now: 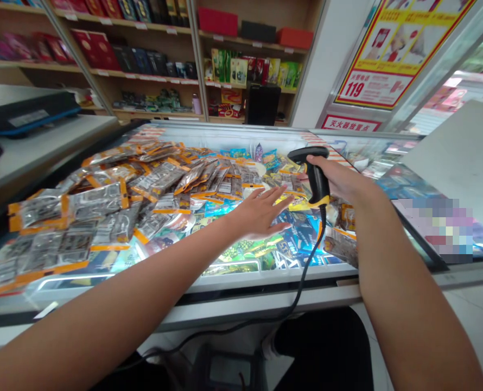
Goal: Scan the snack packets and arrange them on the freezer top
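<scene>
My right hand (339,179) is closed round the grip of a black and yellow barcode scanner (313,174), whose head points left over the chest freezer (266,274). Its black cable hangs down over the freezer's front edge. My left hand (261,213) reaches out flat with fingers spread, over blue and yellow snack packets (296,225) near the freezer's front right. Whether it touches them I cannot tell. Several orange-edged clear packets (103,206) fill the left and middle of the freezer.
A counter (38,149) with a black device stands at the left. Wooden shelves (176,76) of boxed goods line the back wall. A glass-lidded freezer (429,201) continues to the right, beneath a yellow and red poster (392,49).
</scene>
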Available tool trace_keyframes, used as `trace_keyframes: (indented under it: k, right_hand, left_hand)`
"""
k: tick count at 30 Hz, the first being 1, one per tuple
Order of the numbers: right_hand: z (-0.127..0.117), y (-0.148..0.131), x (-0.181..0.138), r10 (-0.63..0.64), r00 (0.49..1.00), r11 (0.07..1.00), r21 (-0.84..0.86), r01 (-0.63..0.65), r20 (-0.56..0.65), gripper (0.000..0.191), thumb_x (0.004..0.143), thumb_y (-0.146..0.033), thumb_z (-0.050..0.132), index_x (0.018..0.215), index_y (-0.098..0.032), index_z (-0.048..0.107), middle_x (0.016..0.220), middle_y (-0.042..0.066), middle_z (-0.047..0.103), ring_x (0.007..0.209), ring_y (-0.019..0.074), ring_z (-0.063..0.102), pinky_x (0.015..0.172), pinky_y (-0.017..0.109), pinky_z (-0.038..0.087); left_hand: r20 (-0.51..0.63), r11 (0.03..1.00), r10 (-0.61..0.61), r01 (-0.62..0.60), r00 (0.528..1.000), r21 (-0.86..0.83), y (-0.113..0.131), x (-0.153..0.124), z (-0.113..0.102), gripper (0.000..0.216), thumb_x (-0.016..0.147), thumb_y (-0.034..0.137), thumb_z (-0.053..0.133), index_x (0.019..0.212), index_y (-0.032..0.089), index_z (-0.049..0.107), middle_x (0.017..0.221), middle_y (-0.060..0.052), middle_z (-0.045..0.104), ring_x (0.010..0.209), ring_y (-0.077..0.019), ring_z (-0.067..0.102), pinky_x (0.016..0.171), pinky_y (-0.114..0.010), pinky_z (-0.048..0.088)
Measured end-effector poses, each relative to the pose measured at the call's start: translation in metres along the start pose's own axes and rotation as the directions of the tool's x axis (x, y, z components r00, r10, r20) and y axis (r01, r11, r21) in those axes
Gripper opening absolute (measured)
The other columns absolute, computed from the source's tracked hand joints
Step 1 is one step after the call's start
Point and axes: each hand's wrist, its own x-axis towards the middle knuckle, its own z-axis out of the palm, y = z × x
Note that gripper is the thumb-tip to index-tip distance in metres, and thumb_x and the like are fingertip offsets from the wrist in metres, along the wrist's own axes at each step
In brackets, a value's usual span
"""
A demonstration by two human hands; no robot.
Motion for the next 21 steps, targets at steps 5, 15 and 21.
trace_keyframes:
  k: [5,15,21]
  right_hand:
    - [0.007,-0.001,-0.004,-0.031,0.989,0.997,-0.067,0.041,0.143,0.032,0.088,-0.054,0.066,0.098,-0.024,0.067,0.091,0.006,0.076,0.09,0.0255,0.073,0.078,0.034,0.062]
    - [0.015,-0.018,-0.032,0.069,0.969,0.968,-0.249,-0.008,0.236,0.047,0.087,-0.066,0.062,0.08,-0.02,0.065,0.063,0.008,0.067,0.05,0.0203,0.062,0.045,0.033,0.053]
    - [0.019,-0.013,-0.029,0.018,0.975,0.939,-0.338,0.059,0.221,0.049,0.087,-0.068,0.06,0.08,-0.02,0.064,0.06,0.008,0.066,0.049,0.0214,0.063,0.043,0.032,0.051]
  left_hand:
    - [-0.019,1.0,-0.018,0.018,1.0,0.015,0.0,-0.001,0.001,0.077,0.102,0.065,0.026,0.163,0.017,0.023,0.171,-0.014,0.017,0.156,-0.032,0.022,0.123,-0.049,0.025]
    - [-0.05,0.986,-0.155,0.158,0.987,0.06,0.004,0.0,0.004,0.089,0.097,0.075,0.026,0.163,0.015,0.025,0.17,-0.017,0.018,0.155,-0.0351,0.026,0.12,-0.051,0.03]
    - [-0.054,0.984,-0.16,0.164,0.986,0.072,0.004,-0.001,0.005,0.09,0.096,0.076,0.026,0.163,0.015,0.027,0.17,-0.016,0.02,0.154,-0.0334,0.027,0.12,-0.049,0.031]
